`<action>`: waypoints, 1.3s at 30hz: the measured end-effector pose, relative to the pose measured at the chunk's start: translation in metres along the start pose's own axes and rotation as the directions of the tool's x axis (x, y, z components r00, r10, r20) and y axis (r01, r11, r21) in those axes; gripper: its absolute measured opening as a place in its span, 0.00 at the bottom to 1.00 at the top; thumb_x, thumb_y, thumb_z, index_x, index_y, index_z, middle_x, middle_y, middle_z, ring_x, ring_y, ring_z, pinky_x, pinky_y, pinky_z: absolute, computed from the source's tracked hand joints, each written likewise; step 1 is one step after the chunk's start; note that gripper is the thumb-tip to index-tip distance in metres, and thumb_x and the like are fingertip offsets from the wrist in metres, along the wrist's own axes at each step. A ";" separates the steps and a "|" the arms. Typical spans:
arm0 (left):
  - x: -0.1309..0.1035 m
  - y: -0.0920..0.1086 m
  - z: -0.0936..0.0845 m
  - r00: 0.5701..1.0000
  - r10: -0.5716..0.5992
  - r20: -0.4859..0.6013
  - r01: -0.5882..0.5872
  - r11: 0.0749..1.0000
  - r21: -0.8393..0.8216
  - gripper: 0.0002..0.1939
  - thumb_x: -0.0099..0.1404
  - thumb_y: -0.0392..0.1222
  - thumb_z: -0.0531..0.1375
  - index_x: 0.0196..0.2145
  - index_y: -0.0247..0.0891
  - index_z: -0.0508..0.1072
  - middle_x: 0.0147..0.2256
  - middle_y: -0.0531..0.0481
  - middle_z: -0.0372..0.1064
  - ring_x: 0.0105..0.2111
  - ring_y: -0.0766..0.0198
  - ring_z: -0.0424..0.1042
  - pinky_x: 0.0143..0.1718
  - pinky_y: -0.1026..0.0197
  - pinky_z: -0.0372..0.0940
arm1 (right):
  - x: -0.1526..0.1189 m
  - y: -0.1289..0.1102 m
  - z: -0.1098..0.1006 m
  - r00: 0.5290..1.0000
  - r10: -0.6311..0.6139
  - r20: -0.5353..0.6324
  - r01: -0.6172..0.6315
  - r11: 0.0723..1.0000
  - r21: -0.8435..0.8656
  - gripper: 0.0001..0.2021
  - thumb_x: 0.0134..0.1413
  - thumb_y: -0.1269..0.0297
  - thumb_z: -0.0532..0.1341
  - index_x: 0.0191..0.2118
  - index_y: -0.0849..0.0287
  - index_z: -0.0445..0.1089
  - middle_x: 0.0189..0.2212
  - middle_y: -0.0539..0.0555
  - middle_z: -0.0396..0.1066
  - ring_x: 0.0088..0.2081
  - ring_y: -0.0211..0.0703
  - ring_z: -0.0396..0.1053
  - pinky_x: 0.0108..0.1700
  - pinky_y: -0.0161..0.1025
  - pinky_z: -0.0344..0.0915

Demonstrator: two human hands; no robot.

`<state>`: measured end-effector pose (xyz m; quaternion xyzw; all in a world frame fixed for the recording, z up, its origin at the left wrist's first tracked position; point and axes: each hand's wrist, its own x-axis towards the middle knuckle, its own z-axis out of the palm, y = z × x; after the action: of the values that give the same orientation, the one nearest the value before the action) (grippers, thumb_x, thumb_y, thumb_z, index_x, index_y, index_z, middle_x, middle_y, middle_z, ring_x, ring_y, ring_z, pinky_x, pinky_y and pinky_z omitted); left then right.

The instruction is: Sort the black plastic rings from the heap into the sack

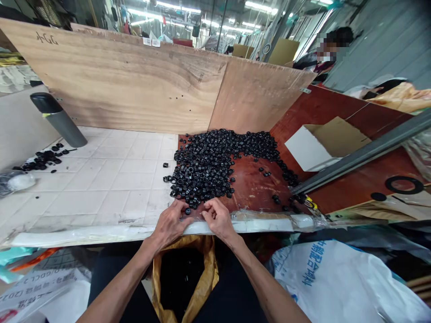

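A heap of small black ring-shaped parts [195, 170] lies on the reddish-brown board [252, 179] in front of me. My left hand [171, 223] rests at the near edge of the heap, with one small black ring [187, 211] between its bent fingers and thumb. To the right of it, my right hand [218, 218] is half curled, thumb and forefinger apart, and I see nothing between them. Below both hands, a yellow-brown sack [157, 278] stands open between my legs, dark inside; small dark parts in it are hard to make out.
A grey bottle with a black lid [63, 121] stands at the left, near a few loose black pieces [43, 159]. Wooden panels [144, 85] wall off the back. At the right are an open cardboard box [313, 146], a metal bar [363, 152] and a white printed sack [340, 278].
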<state>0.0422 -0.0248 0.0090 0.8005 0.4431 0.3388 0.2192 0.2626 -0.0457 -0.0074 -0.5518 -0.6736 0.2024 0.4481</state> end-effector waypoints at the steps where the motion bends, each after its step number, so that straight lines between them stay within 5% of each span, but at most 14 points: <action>1: 0.004 -0.001 0.006 1.000 0.009 -0.018 -0.008 0.999 0.040 0.11 0.62 0.37 0.65 0.43 0.42 0.71 0.39 0.49 0.73 0.37 0.57 0.76 0.40 0.55 0.73 | 0.002 -0.003 0.004 0.999 -0.026 0.031 0.027 0.999 -0.028 0.05 0.56 0.70 0.62 0.39 0.56 0.70 0.35 0.51 0.69 0.26 0.38 0.67 0.31 0.36 0.68; 8: 0.003 -0.013 0.015 0.999 -0.019 -0.044 0.017 0.998 -0.057 0.10 0.64 0.33 0.61 0.44 0.41 0.73 0.36 0.51 0.74 0.31 0.62 0.74 0.36 0.59 0.72 | 0.005 -0.019 0.022 0.990 -0.072 0.123 0.099 0.968 -0.230 0.13 0.59 0.69 0.63 0.50 0.56 0.71 0.41 0.57 0.71 0.39 0.49 0.74 0.43 0.43 0.73; 15: 0.005 -0.016 0.018 0.998 -0.034 0.061 0.053 0.936 -0.349 0.17 0.64 0.30 0.59 0.50 0.41 0.70 0.40 0.50 0.75 0.36 0.63 0.77 0.41 0.59 0.75 | 0.000 -0.026 0.018 0.968 -0.186 0.168 0.201 0.976 -0.078 0.13 0.60 0.72 0.58 0.50 0.57 0.69 0.44 0.58 0.67 0.41 0.47 0.71 0.44 0.42 0.73; 18: 0.011 -0.012 0.018 0.999 -0.051 -0.017 0.045 0.964 -0.261 0.18 0.64 0.28 0.56 0.50 0.40 0.72 0.40 0.49 0.71 0.34 0.65 0.75 0.35 0.62 0.74 | 0.001 -0.025 0.021 0.968 -0.163 0.192 0.188 0.975 -0.119 0.08 0.63 0.72 0.58 0.44 0.57 0.71 0.43 0.57 0.65 0.41 0.46 0.71 0.45 0.43 0.72; 24: 0.026 -0.002 0.023 0.999 -0.033 -0.026 0.035 0.997 0.075 0.10 0.68 0.34 0.60 0.44 0.40 0.78 0.38 0.47 0.71 0.37 0.59 0.74 0.41 0.57 0.73 | 0.000 -0.017 0.021 0.996 -0.082 0.036 0.083 0.997 -0.008 0.06 0.62 0.72 0.59 0.42 0.57 0.71 0.42 0.57 0.65 0.32 0.40 0.68 0.34 0.38 0.71; 30: 0.007 -0.016 0.016 0.976 -0.127 -0.175 0.133 0.991 0.020 0.08 0.69 0.35 0.60 0.43 0.39 0.78 0.39 0.46 0.76 0.39 0.57 0.77 0.45 0.54 0.73 | -0.003 -0.016 0.019 0.999 -0.045 0.008 0.045 0.998 0.033 0.08 0.60 0.71 0.60 0.45 0.58 0.69 0.36 0.52 0.67 0.28 0.38 0.67 0.32 0.36 0.69; 34: -0.007 -0.015 0.005 0.935 -0.221 -0.277 0.205 0.975 -0.086 0.12 0.69 0.34 0.56 0.48 0.38 0.76 0.42 0.45 0.72 0.33 0.62 0.75 0.35 0.60 0.73 | -0.004 -0.016 0.017 0.994 -0.066 0.082 0.065 0.998 0.019 0.09 0.59 0.71 0.60 0.46 0.58 0.70 0.36 0.53 0.69 0.30 0.40 0.69 0.34 0.37 0.68; 39: -0.008 -0.005 0.002 0.958 -0.228 -0.172 0.226 0.974 -0.033 0.20 0.60 0.31 0.61 0.50 0.41 0.72 0.46 0.47 0.69 0.28 0.67 0.72 0.31 0.62 0.73 | -0.002 -0.019 0.013 0.978 -0.127 0.164 0.118 0.991 0.064 0.11 0.59 0.73 0.59 0.47 0.57 0.72 0.41 0.56 0.70 0.34 0.41 0.70 0.36 0.38 0.69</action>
<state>0.0377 -0.0287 0.0015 0.7100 0.5473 0.3834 0.2221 0.2413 -0.0504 0.0004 -0.4780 -0.7358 0.2382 0.4164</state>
